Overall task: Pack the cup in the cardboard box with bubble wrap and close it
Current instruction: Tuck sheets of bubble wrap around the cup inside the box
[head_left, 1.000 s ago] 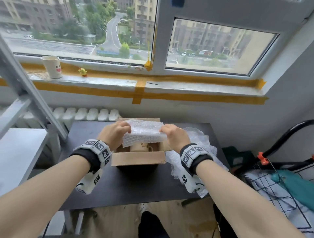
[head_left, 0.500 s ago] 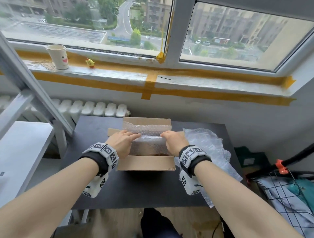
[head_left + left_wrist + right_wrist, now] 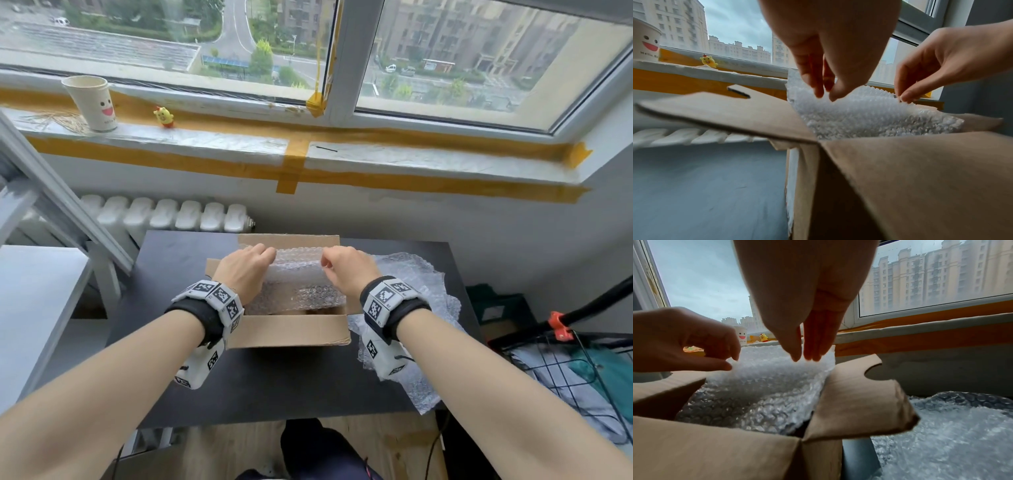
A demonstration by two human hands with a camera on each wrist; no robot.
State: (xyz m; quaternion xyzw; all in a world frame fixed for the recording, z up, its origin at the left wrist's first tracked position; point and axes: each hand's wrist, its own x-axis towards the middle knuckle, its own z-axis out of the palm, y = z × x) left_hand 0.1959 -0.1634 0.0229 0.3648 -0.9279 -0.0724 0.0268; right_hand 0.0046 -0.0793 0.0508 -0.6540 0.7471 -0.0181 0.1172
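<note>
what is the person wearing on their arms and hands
Bare forearms, no sleeves or gloves. Each wrist has a black band carrying white blocks printed with black square markers. A white camera unit hangs under each wrist, the right one trailing a thin black cable.

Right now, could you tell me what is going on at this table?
A person is packing a cardboard box on the dark table. Both hands, the left hand and the right hand, pinch the far edge of a sheet of bubble wrap lying over the open box. The flaps are not closed. More wrap lies to the right. No cup shows inside.
</note>
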